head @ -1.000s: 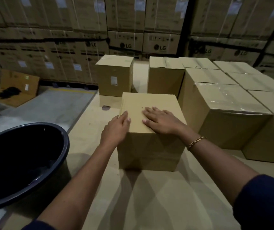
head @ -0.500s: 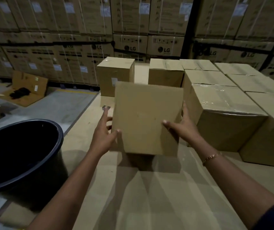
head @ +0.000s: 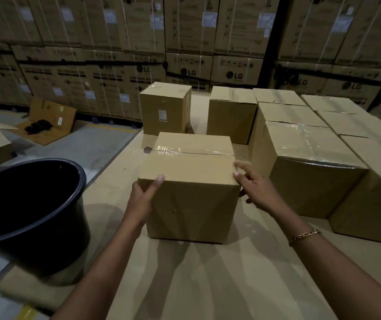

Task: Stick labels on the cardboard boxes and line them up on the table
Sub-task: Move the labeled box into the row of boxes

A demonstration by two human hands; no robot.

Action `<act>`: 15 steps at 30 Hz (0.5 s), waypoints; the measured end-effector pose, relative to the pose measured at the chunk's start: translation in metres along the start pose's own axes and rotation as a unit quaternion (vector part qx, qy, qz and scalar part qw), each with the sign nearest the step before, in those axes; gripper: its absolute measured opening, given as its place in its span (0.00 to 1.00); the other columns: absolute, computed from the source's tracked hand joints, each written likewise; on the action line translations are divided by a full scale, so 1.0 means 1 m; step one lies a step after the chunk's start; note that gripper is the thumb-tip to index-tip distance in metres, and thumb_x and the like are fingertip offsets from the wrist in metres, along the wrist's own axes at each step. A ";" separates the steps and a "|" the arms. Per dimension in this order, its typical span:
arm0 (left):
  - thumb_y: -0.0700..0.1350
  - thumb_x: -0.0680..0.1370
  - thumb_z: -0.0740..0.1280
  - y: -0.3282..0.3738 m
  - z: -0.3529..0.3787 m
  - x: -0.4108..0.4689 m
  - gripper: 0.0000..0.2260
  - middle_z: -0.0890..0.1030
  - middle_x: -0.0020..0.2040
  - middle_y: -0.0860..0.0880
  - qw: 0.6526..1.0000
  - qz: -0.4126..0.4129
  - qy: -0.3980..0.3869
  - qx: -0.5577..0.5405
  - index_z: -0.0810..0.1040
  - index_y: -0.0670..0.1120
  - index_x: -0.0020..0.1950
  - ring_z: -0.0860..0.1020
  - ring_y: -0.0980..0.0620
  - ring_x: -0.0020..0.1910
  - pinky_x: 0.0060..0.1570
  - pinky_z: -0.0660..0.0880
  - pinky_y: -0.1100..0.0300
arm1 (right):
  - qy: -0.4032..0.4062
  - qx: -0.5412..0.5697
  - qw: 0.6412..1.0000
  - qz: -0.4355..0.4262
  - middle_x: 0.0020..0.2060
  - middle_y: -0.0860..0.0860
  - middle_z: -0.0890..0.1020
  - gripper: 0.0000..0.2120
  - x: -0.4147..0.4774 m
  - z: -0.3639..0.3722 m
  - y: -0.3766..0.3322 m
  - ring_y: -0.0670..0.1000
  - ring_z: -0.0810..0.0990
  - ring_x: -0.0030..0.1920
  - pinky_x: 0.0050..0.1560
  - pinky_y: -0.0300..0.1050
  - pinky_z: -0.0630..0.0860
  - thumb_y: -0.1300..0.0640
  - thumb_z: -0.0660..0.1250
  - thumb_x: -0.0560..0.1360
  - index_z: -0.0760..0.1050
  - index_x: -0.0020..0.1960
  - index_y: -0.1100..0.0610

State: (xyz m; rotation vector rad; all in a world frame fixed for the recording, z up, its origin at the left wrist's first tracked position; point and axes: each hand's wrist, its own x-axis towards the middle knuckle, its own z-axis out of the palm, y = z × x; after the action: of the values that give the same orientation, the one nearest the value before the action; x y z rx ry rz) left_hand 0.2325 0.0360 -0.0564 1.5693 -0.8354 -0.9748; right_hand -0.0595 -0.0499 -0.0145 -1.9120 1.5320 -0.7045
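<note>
Stacked cartons fill the warehouse wall behind a cardboard-covered table point(head: 208, 273), where a plain box point(head: 192, 181) sits upright in front of the person, its taped seam facing up. Its left hand point(head: 142, 197) clasps the near left corner, thumb lying over the top edge and fingers hidden down the side, so it does have hold of the box. The right hand point(head: 257, 188) is at the near right corner with fingers spread and only loosely curled; fingertips touch the edge, but whether it grips or merely steadies I cannot tell. Holding both near corners this way looks meant to square the box on the table. No label shows on the faces in view. Behind it stands a labelled box point(head: 165, 108) with a small white label point(head: 162, 115) on its front, likely the start of the row. More boxes point(head: 300, 158) are packed together on the right. A dark bin point(head: 30, 204) stands at the left.
</note>
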 end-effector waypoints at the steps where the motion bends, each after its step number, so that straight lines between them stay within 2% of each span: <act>1: 0.78 0.57 0.71 0.003 0.001 0.001 0.54 0.71 0.72 0.50 1.000 0.000 0.003 0.006 0.61 0.54 0.77 0.71 0.45 0.70 0.68 0.70 0.37 | 0.013 -0.045 0.999 -0.012 0.57 0.48 0.82 0.23 -0.002 0.000 -0.002 0.48 0.83 0.49 0.49 0.56 0.83 0.35 0.57 0.82 0.68 0.75 0.39; 3: 0.74 0.58 0.75 0.003 -0.002 0.016 0.59 0.65 0.78 0.48 0.999 0.010 0.036 0.008 0.54 0.55 0.81 0.67 0.43 0.74 0.70 0.69 0.38 | 0.049 -0.104 0.992 -0.052 0.60 0.47 0.83 0.24 -0.013 0.005 -0.009 0.48 0.82 0.52 0.52 0.53 0.81 0.35 0.57 0.81 0.75 0.72 0.43; 4: 0.72 0.62 0.75 0.006 -0.003 0.025 0.56 0.62 0.80 0.47 0.998 0.018 0.060 -0.002 0.52 0.56 0.82 0.65 0.42 0.76 0.71 0.69 0.38 | 0.045 -0.116 0.988 -0.092 0.60 0.45 0.83 0.23 -0.023 0.010 -0.014 0.46 0.81 0.51 0.52 0.50 0.80 0.35 0.58 0.81 0.77 0.70 0.44; 6: 0.63 0.75 0.71 0.017 -0.001 0.044 0.42 0.57 0.81 0.46 0.993 0.037 0.110 -0.010 0.52 0.57 0.82 0.63 0.40 0.77 0.71 0.68 0.39 | -0.012 -0.124 0.976 -0.180 0.57 0.40 0.82 0.22 -0.043 0.022 -0.033 0.42 0.79 0.47 0.46 0.44 0.77 0.36 0.60 0.80 0.78 0.69 0.43; 8: 0.60 0.80 0.64 0.033 0.012 0.049 0.34 0.59 0.81 0.45 0.991 0.050 0.127 0.009 0.53 0.57 0.82 0.63 0.40 0.77 0.72 0.67 0.41 | -0.029 -0.113 0.968 -0.221 0.53 0.38 0.81 0.21 -0.040 0.029 -0.041 0.39 0.78 0.46 0.42 0.43 0.76 0.35 0.61 0.79 0.80 0.65 0.43; 10: 0.64 0.79 0.64 0.043 0.032 0.035 0.36 0.59 0.81 0.46 0.992 0.067 0.100 0.038 0.53 0.57 0.83 0.63 0.42 0.77 0.73 0.65 0.41 | 0.048 -0.105 0.972 -0.203 0.52 0.41 0.80 0.21 -0.012 0.021 -0.034 0.42 0.77 0.51 0.45 0.45 0.78 0.36 0.61 0.77 0.80 0.62 0.44; 12: 0.64 0.76 0.68 0.039 0.047 0.013 0.40 0.55 0.82 0.48 0.992 0.065 0.059 0.089 0.51 0.58 0.82 0.60 0.43 0.79 0.74 0.63 0.40 | 0.087 -0.165 0.972 -0.142 0.65 0.46 0.75 0.25 0.021 0.002 -0.019 0.49 0.73 0.65 0.57 0.51 0.78 0.34 0.60 0.78 0.74 0.70 0.43; 14: 0.65 0.75 0.70 0.027 0.056 -0.004 0.43 0.49 0.83 0.49 0.987 0.058 0.019 0.147 0.50 0.60 0.82 0.57 0.42 0.80 0.75 0.62 0.41 | 0.013 -0.224 0.972 -0.068 0.77 0.48 0.64 0.31 0.043 -0.014 -0.003 0.54 0.65 0.76 0.69 0.58 0.71 0.30 0.57 0.79 0.63 0.78 0.40; 15: 0.64 0.75 0.70 0.022 0.059 -0.008 0.42 0.46 0.83 0.50 0.984 0.059 0.009 0.166 0.50 0.60 0.82 0.58 0.42 0.80 0.74 0.63 0.42 | -0.034 -0.226 0.972 -0.046 0.80 0.49 0.60 0.34 0.049 -0.018 0.002 0.55 0.63 0.77 0.71 0.59 0.68 0.28 0.55 0.78 0.59 0.80 0.40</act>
State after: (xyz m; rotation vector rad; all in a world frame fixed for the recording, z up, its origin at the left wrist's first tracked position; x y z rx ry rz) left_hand 0.1752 0.0150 -0.0395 1.7830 -1.1098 -0.7615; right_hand -0.0636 -0.1005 -0.0015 -2.3218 1.6750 -0.3376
